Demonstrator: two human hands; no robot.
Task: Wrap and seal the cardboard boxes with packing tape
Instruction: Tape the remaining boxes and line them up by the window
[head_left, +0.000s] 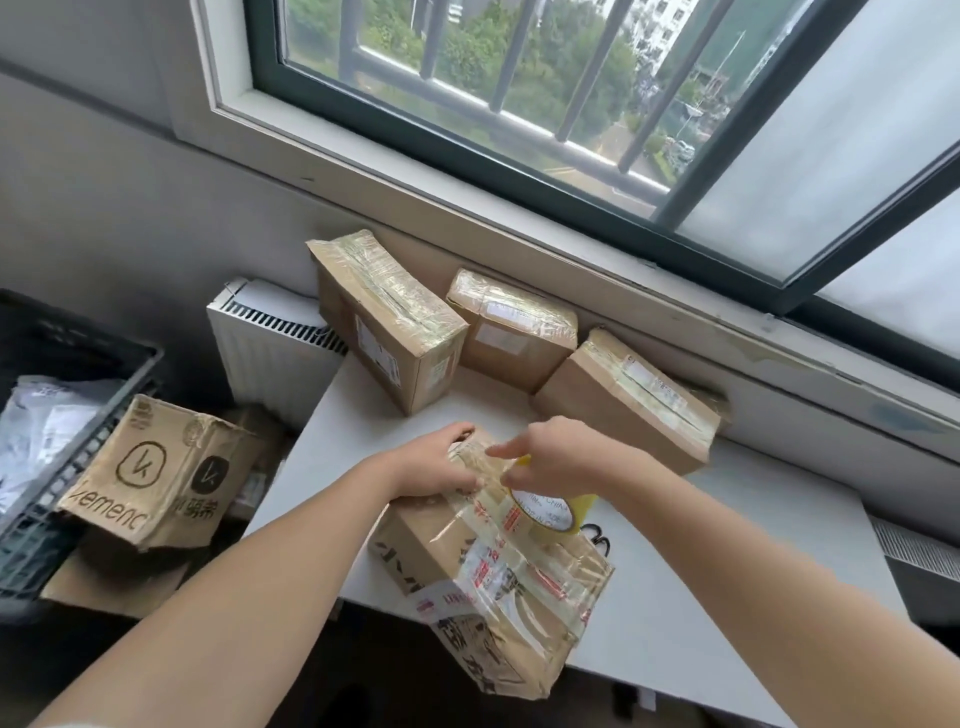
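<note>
A cardboard box (498, 582) covered in clear and printed tape lies on the white table (675, 597), its near end hanging over the front edge. My left hand (441, 462) grips the box's far end, fingers curled over the top. My right hand (556, 457) holds a roll of packing tape (545, 512) with a yellow core against the box's far right side, index finger pointing left. Three taped boxes stand behind along the wall: a tall one (389, 332), a small one (511, 332) and a long one (628, 400).
A crushed printed carton (161, 473) lies left of the table on flattened cardboard. A dark crate (62, 467) with white bags sits at far left. A white radiator (270, 343) stands behind. Black scissor handles (597, 538) peek out right of the box. The window sill runs above the boxes.
</note>
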